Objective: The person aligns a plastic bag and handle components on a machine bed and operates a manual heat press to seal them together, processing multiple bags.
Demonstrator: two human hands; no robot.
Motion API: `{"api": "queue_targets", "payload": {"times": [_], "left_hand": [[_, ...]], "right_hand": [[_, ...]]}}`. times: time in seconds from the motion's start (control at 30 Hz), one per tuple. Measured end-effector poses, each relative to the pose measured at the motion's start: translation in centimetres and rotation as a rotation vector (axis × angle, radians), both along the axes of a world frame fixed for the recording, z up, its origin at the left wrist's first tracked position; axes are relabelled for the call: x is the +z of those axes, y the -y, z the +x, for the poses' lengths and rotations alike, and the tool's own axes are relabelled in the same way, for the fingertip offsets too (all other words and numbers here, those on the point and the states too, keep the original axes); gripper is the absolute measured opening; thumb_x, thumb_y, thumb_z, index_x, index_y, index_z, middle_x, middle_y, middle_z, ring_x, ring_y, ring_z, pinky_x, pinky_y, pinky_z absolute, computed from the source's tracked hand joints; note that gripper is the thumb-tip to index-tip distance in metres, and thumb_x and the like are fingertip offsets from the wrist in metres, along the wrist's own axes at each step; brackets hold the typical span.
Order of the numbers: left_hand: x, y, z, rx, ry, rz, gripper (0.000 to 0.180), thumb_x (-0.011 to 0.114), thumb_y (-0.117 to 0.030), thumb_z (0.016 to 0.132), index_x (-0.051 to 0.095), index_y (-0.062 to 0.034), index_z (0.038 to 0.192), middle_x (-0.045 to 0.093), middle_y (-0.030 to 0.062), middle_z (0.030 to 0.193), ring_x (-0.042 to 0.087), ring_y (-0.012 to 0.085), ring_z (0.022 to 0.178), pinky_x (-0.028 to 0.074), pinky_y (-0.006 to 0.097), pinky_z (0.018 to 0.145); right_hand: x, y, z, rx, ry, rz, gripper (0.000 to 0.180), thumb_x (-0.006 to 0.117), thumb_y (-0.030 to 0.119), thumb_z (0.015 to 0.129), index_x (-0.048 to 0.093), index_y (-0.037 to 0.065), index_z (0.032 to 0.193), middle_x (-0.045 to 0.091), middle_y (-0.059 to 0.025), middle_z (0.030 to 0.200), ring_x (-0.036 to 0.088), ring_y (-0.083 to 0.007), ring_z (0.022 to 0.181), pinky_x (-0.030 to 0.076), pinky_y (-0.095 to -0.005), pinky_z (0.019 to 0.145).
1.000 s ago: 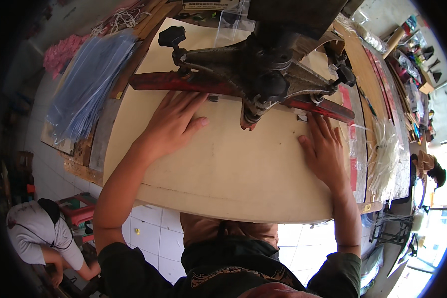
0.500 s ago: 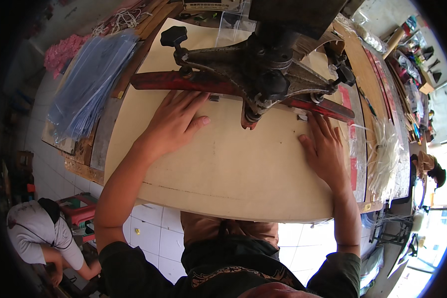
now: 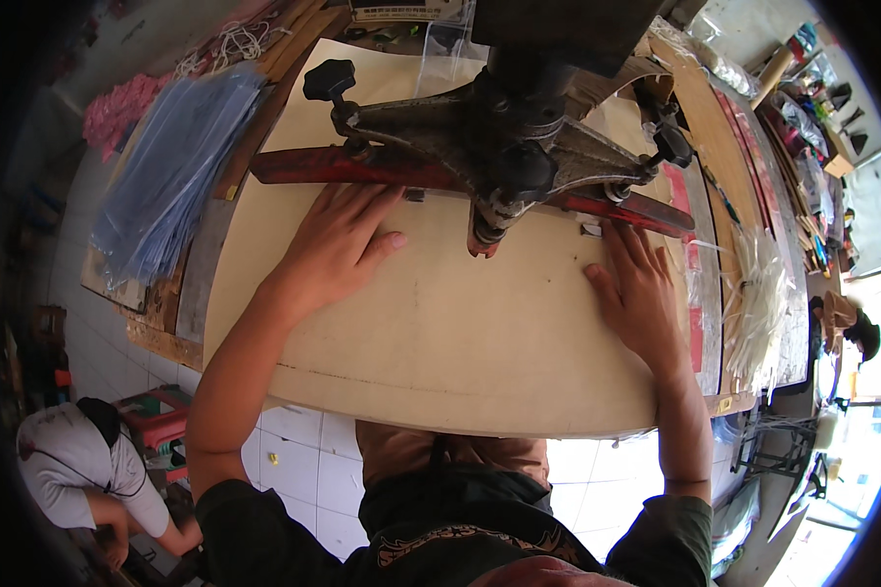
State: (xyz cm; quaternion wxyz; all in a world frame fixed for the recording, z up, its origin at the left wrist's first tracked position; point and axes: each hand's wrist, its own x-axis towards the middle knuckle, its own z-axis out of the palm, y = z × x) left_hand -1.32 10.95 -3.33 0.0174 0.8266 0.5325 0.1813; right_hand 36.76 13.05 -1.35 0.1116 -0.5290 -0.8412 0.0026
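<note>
The bench point(image 3: 754, 176) runs left to right across the far part of the view, its right side crowded with clutter. On it lies the largest thing in hand, a wide cream cardboard sheet point(image 3: 460, 333). Its long axis runs left to right, its curved near edge overhangs the bench toward the person, and its far edge passes under the machine.

Above the sheet's far half stands a dark metal press machine point(image 3: 504, 147) with 2 arms spreading left and right, each ending in a black knob. Under it a long red bar point(image 3: 362, 168) lies flat across the sheet, its long axis also left to right, its right end pointing slightly nearer than its left.

To the far left, beside the sheet, a stack of bluish clear plastic bags point(image 3: 171, 171) lies slanted, pointing far right to near left. At the right edge a bundle of pale plastic strips point(image 3: 759, 303) sits just beside the sheet.

The left hand point(image 3: 338, 245) lies flat and open on the sheet, fingers spread and touching the near edge of the red bar; it grips nothing. The right hand point(image 3: 636, 289) is likewise flat and open on the sheet, palm down, fingertips pointing far toward the bar's right end, holding nothing.

At the near left another person in a white shirt point(image 3: 78, 470) crouches on the tiled floor.
</note>
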Motion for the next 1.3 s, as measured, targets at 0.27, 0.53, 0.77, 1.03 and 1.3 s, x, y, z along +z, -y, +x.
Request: {"api": "queue_targets", "payload": {"times": [0.27,0.53,0.77,1.03,1.3], "left_hand": [[0.11,0.13,0.17,0.019,0.001,-0.021,0.055,0.056,-0.037,0.1,0.051,-0.0027,0.142,0.056,0.0197,0.137,0.048,0.0375,0.13,0.03,0.052,0.117],[-0.24,0.04,0.11,-0.002,-0.032,0.059,0.055,0.056,-0.035,0.1,0.05,-0.0017,0.142,0.054,0.0204,0.138,0.048,0.0381,0.13,0.029,0.052,0.117],[0.18,-0.16,-0.06,-0.009,0.001,-0.04,0.055,0.057,-0.034,0.1,0.049,-0.0013,0.143,0.054,0.02,0.138,0.047,0.0381,0.13,0.03,0.052,0.116],[-0.23,-0.02,-0.06,0.006,-0.036,-0.009,0.055,0.056,-0.036,0.1,0.048,-0.0021,0.143,0.054,0.0198,0.14,0.046,0.0377,0.132,0.029,0.052,0.117],[0.31,-0.19,0.14,-0.014,0.013,-0.011,0.055,0.057,-0.034,0.099,0.048,-0.0026,0.143,0.054,0.0192,0.139,0.048,0.0371,0.131,0.029,0.052,0.117]], "right_hand": [[-0.11,-0.08,0.17,-0.009,0.009,-0.001,0.06,0.054,0.042,0.101,0.047,0.006,0.148,0.044,-0.0189,0.153,0.038,-0.0416,0.144,0.029,-0.0654,0.113],[-0.29,-0.18,0.21,0.003,0.007,0.027,0.06,0.054,0.041,0.1,0.047,0.005,0.147,0.045,-0.02,0.152,0.038,-0.0426,0.143,0.029,-0.0652,0.112],[0.06,-0.01,-0.12,-0.025,0.045,0.007,0.061,0.054,0.04,0.1,0.046,0.003,0.148,0.046,-0.0213,0.151,0.038,-0.041,0.144,0.03,-0.0599,0.114],[-0.31,-0.09,0.18,0.007,0.024,0.051,0.062,0.055,0.042,0.099,0.046,0.005,0.148,0.047,-0.0192,0.151,0.04,-0.0431,0.141,0.032,-0.0656,0.111],[-0.33,-0.16,0.36,0.008,0.052,0.081,0.062,0.056,0.043,0.099,0.047,0.005,0.147,0.049,-0.018,0.15,0.043,-0.0429,0.139,0.035,-0.0653,0.108]]}}
